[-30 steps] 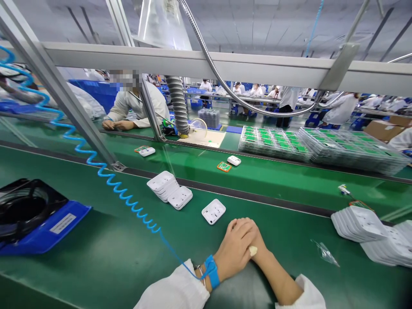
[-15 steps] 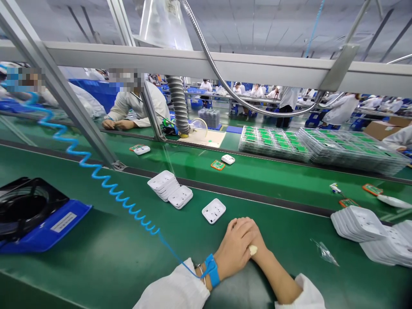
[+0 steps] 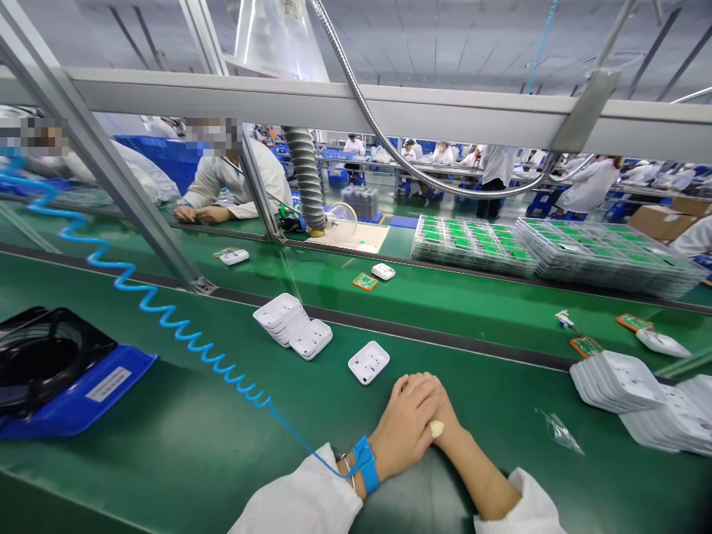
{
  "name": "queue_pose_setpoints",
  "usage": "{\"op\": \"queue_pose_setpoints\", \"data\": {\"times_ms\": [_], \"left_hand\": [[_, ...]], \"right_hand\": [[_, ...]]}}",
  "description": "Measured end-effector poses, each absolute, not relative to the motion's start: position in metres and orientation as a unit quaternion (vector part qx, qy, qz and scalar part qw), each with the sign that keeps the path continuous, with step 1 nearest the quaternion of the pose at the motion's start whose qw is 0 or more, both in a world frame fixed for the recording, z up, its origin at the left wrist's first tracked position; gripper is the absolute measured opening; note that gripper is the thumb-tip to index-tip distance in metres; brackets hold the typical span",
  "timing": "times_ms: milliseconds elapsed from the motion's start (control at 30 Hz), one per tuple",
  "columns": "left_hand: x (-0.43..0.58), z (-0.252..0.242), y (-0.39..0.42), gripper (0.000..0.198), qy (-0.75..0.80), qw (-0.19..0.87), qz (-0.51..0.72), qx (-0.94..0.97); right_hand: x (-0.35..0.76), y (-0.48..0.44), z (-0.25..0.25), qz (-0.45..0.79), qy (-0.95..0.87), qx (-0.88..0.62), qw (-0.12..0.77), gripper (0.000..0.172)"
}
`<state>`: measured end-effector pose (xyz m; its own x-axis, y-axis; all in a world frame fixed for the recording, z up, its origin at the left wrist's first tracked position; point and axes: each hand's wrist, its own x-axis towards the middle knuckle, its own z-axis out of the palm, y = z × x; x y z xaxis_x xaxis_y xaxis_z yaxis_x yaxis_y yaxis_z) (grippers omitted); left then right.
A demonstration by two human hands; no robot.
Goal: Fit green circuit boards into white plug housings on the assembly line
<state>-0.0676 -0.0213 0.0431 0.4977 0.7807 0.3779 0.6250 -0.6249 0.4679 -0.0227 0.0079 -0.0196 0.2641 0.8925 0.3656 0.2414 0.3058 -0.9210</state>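
My left hand (image 3: 401, 426) is closed over my right hand (image 3: 449, 424), and both rest on the green bench. A blue wrist strap (image 3: 366, 466) with a coiled blue cord (image 3: 192, 343) is around my left wrist. A cream-coloured finger cover (image 3: 436, 429) shows between the hands; I cannot tell which finger wears it. My right fingers are mostly hidden under the left ones. Just beyond my hands lies a single white plastic cover (image 3: 368, 363), untouched. Farther left are two touching stacks of white covers (image 3: 279, 311).
More white cover stacks (image 3: 626, 380) and a small clear plastic bag (image 3: 563, 432) are at right. On the green conveyor (image 3: 472, 308) lie orange-edged circuit boards (image 3: 366, 281) and white housings (image 3: 383, 271). Behind stand clear trays of boards (image 3: 472, 246). A black fan (image 3: 53, 356) sits left; a co-worker (image 3: 239, 178) sits opposite.
The boards and housings on the conveyor have shifted a little to the left. My hands stay clasped in the same place.
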Motion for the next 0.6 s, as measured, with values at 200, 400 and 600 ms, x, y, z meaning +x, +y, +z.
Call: {"op": "queue_pose_setpoints", "data": {"times_ms": [200,400,600], "left_hand": [[-0.068,0.043,-0.021,0.037,0.412,0.142,0.281,0.855],[-0.068,0.045,-0.022,0.038,0.414,0.143,0.277,0.855],[-0.068,0.044,-0.021,0.038,0.413,0.141,0.280,0.855]], "right_hand": [[-0.021,0.011,0.006,0.079,-0.599,-0.785,0.135,0.030],[-0.062,-0.008,0.015,0.211,-0.299,-0.783,0.503,0.036],[-0.052,-0.002,0.022,0.229,-0.220,-0.805,0.502,0.037]]}}
